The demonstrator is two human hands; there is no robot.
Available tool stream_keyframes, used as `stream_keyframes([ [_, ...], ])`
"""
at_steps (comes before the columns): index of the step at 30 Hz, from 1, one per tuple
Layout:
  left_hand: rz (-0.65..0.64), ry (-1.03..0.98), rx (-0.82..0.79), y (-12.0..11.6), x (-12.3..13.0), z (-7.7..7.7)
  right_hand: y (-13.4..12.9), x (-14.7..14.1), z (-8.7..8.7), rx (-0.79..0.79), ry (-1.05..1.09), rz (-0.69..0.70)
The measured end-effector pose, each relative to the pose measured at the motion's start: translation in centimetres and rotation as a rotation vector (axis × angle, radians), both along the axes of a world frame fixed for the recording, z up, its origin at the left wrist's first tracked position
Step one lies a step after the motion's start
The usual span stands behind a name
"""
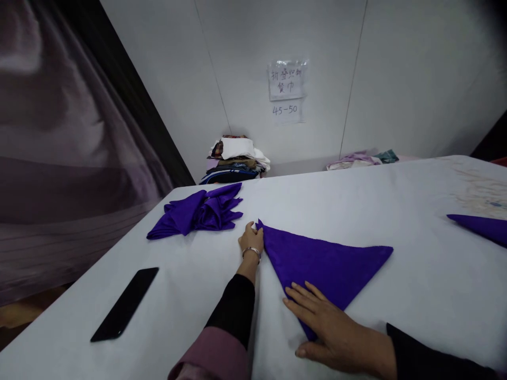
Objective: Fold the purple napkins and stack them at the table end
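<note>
A purple cloth napkin [317,258], folded into a triangle, lies flat on the white table. At its far left corner my left hand [252,238] is closed, with the fingers pinching the tip of the cloth. My right hand [328,327] rests on the near part of the napkin, fingers stretched out and flat, the thumb apart on the table. The near corner is partly covered by that hand. A bracelet [252,252] circles my left wrist.
Crumpled purple napkins [198,211] lie at the far left of the table [190,311]. A black phone-like slab [125,303] is nearer. Another purple cloth [485,228] sits at the right edge. Piled clothes [235,158] stand behind, below a wall sign [287,87].
</note>
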State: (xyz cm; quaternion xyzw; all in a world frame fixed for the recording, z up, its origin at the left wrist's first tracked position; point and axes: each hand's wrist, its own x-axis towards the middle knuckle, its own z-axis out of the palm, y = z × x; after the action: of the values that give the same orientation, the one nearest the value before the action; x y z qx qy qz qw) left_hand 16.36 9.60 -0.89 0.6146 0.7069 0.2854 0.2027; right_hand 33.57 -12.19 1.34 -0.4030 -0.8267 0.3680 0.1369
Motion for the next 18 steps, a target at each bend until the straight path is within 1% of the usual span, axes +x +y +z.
stream_keyframes([
  [2, -0.007, 0.005, 0.004, 0.0, 0.0, 0.0, 0.2, 0.3, 0.4, -0.030, 0.037, -0.014],
  [3, -0.009, 0.006, 0.005, 0.0, 0.0, -0.1, 0.5, 0.6, 0.6, -0.033, 0.052, -0.052],
  [5, -0.013, 0.007, 0.005, 0.0, -0.1, -0.1, 1.9, 1.4, 1.2, 0.016, 0.072, -0.177],
  [7, -0.015, 0.005, 0.004, 0.0, -0.1, -0.2, 4.3, 2.1, 1.6, 0.107, 0.073, -0.297],
  [9, -0.017, 0.000, 0.003, 0.0, -0.1, -0.2, 7.5, 2.6, 1.9, 0.182, 0.041, -0.357],
  [12, -0.022, -0.005, 0.003, 0.0, -0.1, -0.2, 12.2, 2.4, 1.9, 0.240, -0.125, -0.389],
  [14, -0.022, -0.005, 0.002, -0.1, -0.1, -0.1, 14.4, 1.7, 1.6, 0.261, -0.273, -0.378],
  [16, -0.023, -0.004, 0.001, -0.1, -0.1, -0.1, 15.7, 0.9, 1.2, 0.270, -0.367, -0.368],
  [18, -0.025, -0.003, 0.000, -0.1, -0.1, -0.1, 16.4, 0.3, 0.8, 0.280, -0.403, -0.373],
])
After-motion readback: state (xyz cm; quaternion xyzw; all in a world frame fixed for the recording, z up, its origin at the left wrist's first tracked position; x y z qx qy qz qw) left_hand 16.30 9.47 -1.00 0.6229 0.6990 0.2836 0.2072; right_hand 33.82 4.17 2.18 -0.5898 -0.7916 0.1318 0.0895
